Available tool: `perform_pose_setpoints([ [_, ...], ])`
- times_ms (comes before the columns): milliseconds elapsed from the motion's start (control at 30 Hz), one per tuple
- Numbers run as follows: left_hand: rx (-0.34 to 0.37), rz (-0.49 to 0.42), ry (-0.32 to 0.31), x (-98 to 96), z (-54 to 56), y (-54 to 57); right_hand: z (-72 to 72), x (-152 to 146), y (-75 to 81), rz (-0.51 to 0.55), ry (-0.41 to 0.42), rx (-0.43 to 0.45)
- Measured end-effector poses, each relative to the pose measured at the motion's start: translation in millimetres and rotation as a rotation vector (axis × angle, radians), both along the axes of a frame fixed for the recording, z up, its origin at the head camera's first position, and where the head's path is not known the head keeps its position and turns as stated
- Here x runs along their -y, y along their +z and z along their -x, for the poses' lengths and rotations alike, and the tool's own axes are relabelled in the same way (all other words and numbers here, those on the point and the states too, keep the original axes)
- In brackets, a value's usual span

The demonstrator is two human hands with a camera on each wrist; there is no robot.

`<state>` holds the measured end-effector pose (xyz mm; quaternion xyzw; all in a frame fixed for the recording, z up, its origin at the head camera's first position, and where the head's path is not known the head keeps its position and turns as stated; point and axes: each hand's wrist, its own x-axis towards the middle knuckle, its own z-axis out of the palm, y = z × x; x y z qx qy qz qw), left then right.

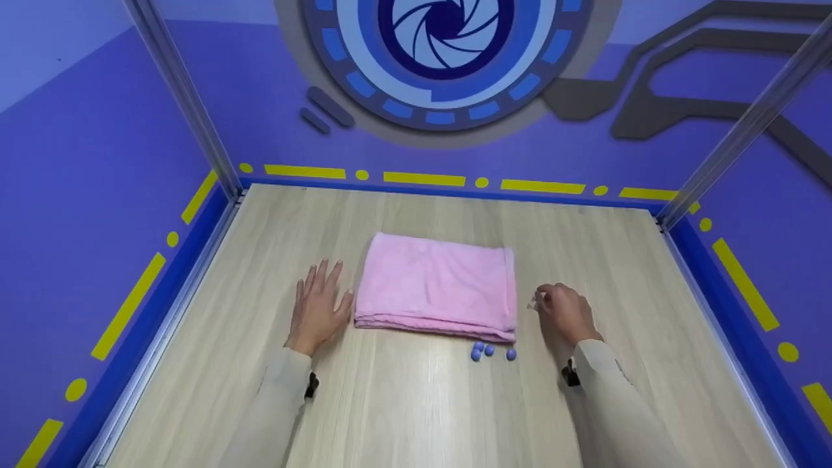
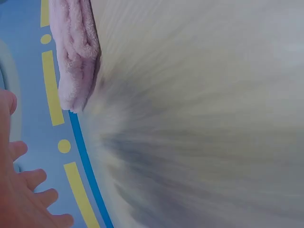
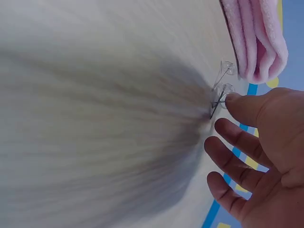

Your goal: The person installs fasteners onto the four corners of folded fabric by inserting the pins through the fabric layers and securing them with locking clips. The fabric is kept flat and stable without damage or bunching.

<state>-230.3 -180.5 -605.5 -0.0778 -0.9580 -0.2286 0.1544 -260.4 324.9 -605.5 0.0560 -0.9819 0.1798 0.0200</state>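
Note:
A pink folded towel lies in the middle of the wooden table, its layered edge showing in both wrist views. My left hand is spread beside the towel's left side, fingers straight and holding nothing. To the right of the towel, my right hand has its fingers bent, and the thumb and index finger come together at small clear push pins. In the right wrist view the thumb tip is on one clear push pin, while another pin lies just beyond, nearer the towel.
Several small blue-purple balls sit in front of the towel's near right edge. Blue-purple panels with yellow marks wall in the table at the back and both sides. Metal posts stand at the back corners.

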Motion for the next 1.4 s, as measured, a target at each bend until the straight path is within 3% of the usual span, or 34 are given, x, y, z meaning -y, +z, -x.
perform_pose_setpoints([
  [300, -0.025, -0.145, -0.047, -5.0, -5.3, -2.1, -0.2, -2, -7.3, -0.003, 0.021, -0.065],
  [567, -0.027, -0.169, -0.066, -15.4, -3.3, 2.2, -1.8, -5, -10.2, 0.016, -0.02, -0.058],
  [767, -0.011, -0.19, -0.107, -34.7, -2.5, 8.4, -5.8, -7, -6.9, 0.037, -0.045, -0.093],
  [933, -0.063, -0.17, -0.19, -60.7, 1.0, 16.8, -10.6, -12, -0.6, 0.072, -0.052, -0.133],
  [1033, -0.059, -0.149, -0.247, -80.5, 3.0, 23.2, -13.3, -16, 2.5, 0.088, -0.074, -0.132],
  [1400, 0.062, -0.079, -0.513, -157.1, 1.3, 36.1, -22.9, -29, 5.9, 0.083, -0.076, -0.198],
])
